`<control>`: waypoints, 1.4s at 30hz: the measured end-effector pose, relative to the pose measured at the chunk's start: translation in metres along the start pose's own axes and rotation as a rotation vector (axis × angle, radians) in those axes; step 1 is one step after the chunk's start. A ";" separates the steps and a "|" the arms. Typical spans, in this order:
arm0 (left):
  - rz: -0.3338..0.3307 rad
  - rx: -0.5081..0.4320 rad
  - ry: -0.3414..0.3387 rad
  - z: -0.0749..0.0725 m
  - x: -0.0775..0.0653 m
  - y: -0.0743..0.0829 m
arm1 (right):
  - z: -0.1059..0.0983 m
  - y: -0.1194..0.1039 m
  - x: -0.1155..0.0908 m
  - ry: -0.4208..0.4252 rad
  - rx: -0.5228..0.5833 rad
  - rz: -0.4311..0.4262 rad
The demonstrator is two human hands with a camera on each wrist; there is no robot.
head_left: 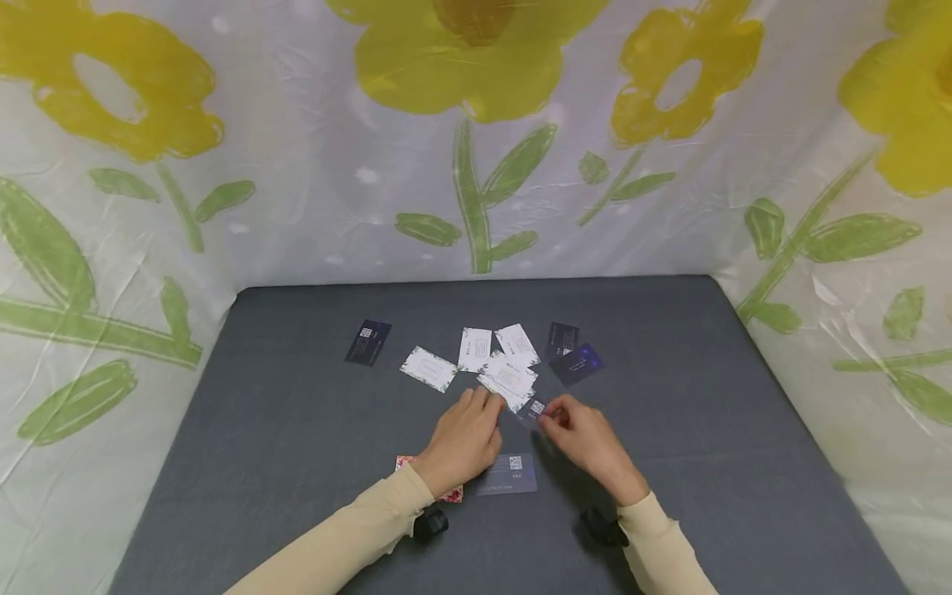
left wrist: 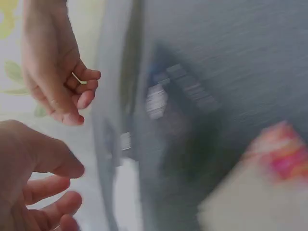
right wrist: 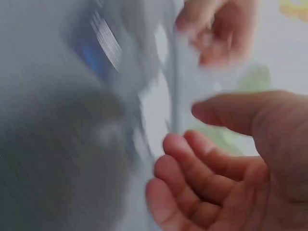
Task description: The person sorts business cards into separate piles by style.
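Observation:
My left hand [head_left: 461, 438] is over the middle of the table, near the lower edge of a cluster of white business cards [head_left: 509, 376]. In the left wrist view that hand [left wrist: 43, 178] has its thumb apart from loosely bent fingers, with nothing between them. My right hand [head_left: 587, 438] is beside a dark business card [head_left: 531, 411] with a QR code, which lies partly under the white ones. The right wrist view has the thumb of this hand [right wrist: 226, 163] apart from the fingers, holding nothing. A larger bluish card [head_left: 508, 475] lies between the forearms.
A red-patterned card [head_left: 452, 495] is partly hidden under my left wrist. Farther back lie a dark card [head_left: 368, 343], a separate white card [head_left: 429, 368] and an overlapping dark pair [head_left: 576, 364]. Flower-printed curtains [head_left: 320, 190] surround the grey table [head_left: 297, 446].

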State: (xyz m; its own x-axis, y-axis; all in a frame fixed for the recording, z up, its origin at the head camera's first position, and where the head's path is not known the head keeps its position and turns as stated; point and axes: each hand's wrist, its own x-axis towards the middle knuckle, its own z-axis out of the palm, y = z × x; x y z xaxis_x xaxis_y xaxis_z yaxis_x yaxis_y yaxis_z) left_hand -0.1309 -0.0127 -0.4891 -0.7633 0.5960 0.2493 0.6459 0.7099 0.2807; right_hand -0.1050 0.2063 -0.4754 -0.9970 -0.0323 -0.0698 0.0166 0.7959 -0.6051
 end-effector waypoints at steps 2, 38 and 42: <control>-0.013 -0.037 0.014 -0.008 0.019 0.002 | -0.025 0.012 0.013 0.037 -0.023 0.004; -0.128 0.322 -0.142 0.077 0.155 0.046 | -0.061 0.063 0.109 -0.218 -0.534 -0.088; -0.080 0.251 -0.047 0.074 0.150 0.038 | -0.064 0.065 0.105 -0.153 -0.492 -0.117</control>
State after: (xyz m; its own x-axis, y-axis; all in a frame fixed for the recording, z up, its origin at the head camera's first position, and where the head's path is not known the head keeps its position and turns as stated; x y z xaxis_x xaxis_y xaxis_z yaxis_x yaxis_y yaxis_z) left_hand -0.2213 0.1315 -0.5095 -0.8152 0.5471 0.1903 0.5655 0.8228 0.0572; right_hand -0.2134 0.2937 -0.4712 -0.9672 -0.1966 -0.1608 -0.1682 0.9702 -0.1743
